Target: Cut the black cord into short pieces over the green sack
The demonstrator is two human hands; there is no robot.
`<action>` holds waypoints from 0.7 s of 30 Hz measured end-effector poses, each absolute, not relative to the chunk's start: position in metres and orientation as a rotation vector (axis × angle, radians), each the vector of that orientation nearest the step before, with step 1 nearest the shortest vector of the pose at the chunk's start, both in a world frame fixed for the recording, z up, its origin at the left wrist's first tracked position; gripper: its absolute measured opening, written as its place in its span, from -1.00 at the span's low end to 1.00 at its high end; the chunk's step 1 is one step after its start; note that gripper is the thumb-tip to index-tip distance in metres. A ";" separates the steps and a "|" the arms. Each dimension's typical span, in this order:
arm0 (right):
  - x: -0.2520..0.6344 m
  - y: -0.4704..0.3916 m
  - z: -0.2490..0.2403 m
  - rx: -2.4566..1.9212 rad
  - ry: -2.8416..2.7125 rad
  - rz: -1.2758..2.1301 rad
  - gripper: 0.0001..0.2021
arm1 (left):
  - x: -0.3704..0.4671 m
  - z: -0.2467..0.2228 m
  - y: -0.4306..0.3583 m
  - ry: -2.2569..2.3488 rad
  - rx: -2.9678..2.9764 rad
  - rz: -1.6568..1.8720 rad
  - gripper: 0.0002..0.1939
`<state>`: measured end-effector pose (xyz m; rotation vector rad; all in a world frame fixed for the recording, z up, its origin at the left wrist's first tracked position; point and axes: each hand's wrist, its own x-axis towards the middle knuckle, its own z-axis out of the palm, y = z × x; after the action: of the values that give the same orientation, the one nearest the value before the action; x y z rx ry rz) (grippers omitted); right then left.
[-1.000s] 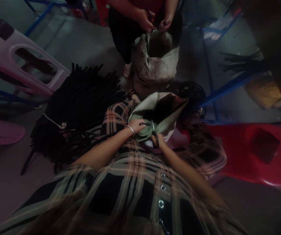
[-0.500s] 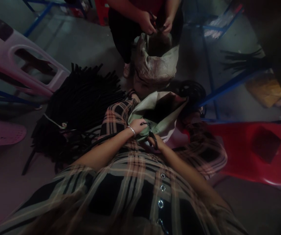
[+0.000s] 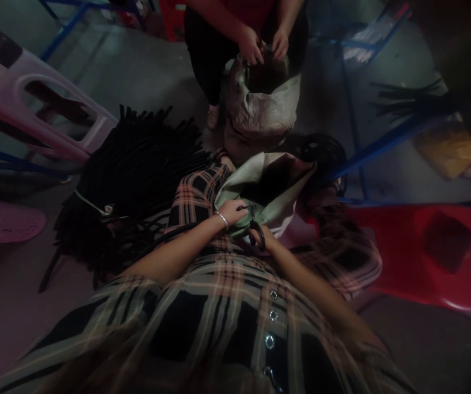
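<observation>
My left hand (image 3: pixel 232 211) is closed on a thin black strip (image 3: pixel 242 207), whose short end sticks out past the fingers. A black length runs back along my left forearm toward the dark pile. In my right hand (image 3: pixel 263 239) is a pair of scissors (image 3: pixel 255 226) with black looped handles. Its blades point away from me and meet the strip's end just right of my left fingers; whether they are closed on it I cannot tell. Both hands are over the near rim of a pale green-white sack (image 3: pixel 255 171), open at the top, its inside dark.
A tied heap of black strips (image 3: pixel 145 148) lies at left, beside a pink stool (image 3: pixel 71 90) and a pink basket (image 3: pixel 9 221). Opposite sits a co-worker, hands (image 3: pixel 251 46) over another sack (image 3: pixel 260 112). A red stool (image 3: pixel 403 235) and blue frame bars (image 3: pixel 387 139) are right.
My hands and the scissors stay almost where they were. Across from me, the co-worker's hands have shifted slightly over their sack.
</observation>
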<state>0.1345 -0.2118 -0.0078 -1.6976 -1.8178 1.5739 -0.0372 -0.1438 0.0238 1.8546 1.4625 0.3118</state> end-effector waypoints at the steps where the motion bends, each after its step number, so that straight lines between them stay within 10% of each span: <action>1: 0.135 -0.212 -0.008 -1.724 -1.817 1.561 -0.72 | -0.037 0.024 -0.144 1.461 1.862 0.303 -0.71; 21: 0.135 -0.212 -0.008 -1.930 -1.604 1.427 -0.76 | -0.051 0.028 -0.141 1.492 1.945 0.261 -0.69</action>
<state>0.1354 -0.2118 -0.0084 -1.9301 -1.6041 1.4267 -0.0507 -0.1408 0.0279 1.9447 1.4916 0.2613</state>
